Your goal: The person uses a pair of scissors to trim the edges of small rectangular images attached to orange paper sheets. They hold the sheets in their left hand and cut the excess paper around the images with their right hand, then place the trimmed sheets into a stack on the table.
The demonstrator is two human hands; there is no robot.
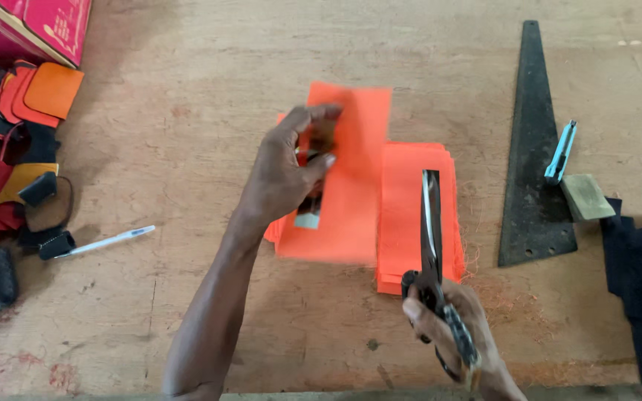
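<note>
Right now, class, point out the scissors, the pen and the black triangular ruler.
scissors [431, 230]: head view, on the closed blades above the right hand [455, 334].
pen [109, 241]: head view, middle of its white barrel.
black triangular ruler [533, 171]: head view, middle of its flat face.

The left hand [284, 174] lifts a blurred orange sheet [347, 186], perhaps with a small dark piece, just left of the orange stack [417, 215]. The right hand [455, 334] holds scissors [431, 230] over that stack's near edge.
</note>
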